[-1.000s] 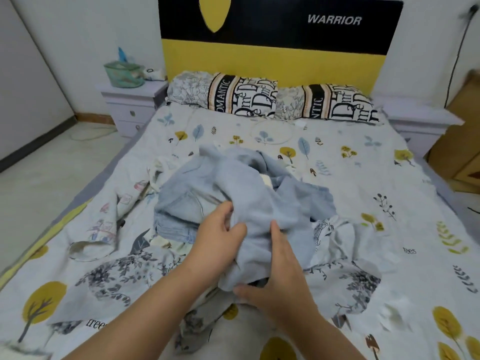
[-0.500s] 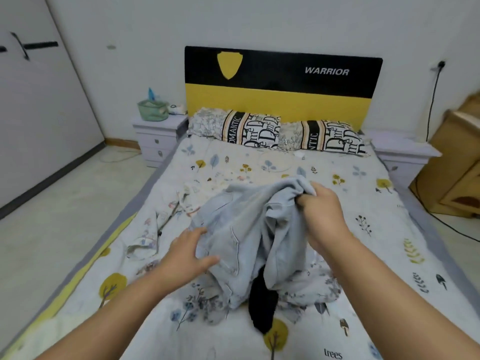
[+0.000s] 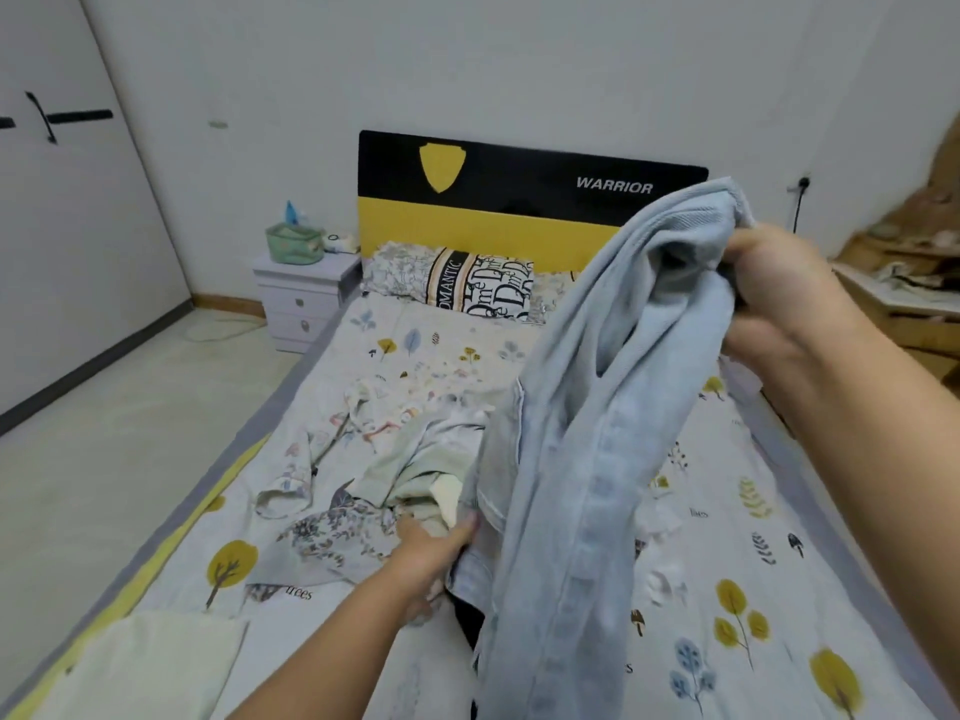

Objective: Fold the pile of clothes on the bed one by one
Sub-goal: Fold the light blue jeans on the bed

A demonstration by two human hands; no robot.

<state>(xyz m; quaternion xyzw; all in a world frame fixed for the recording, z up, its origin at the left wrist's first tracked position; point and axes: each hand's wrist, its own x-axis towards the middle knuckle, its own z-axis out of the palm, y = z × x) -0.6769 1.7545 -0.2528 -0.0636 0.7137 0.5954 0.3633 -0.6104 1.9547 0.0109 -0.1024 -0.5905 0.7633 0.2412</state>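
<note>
A pair of light blue jeans (image 3: 582,433) hangs in the air over the bed (image 3: 395,350). My right hand (image 3: 779,298) grips one end of the jeans high up at the right. My left hand (image 3: 431,550) grips a lower part of the jeans near the mattress. Left of the jeans the pile of clothes (image 3: 374,480) lies crumpled, with pale green, cream and floral pieces. A black garment (image 3: 467,618) shows under the jeans' lower edge.
Two patterned pillows (image 3: 467,283) lie against the black and yellow headboard (image 3: 488,200). A white nightstand (image 3: 304,298) with a green basket stands at the bed's left. Wooden furniture (image 3: 904,298) crowds the right side. A pale cloth (image 3: 145,662) lies at the bed's near left corner.
My right hand has lifted the jeans up and to the right, so they now hang stretched. My left hand moved under them and took hold of the lower part.
</note>
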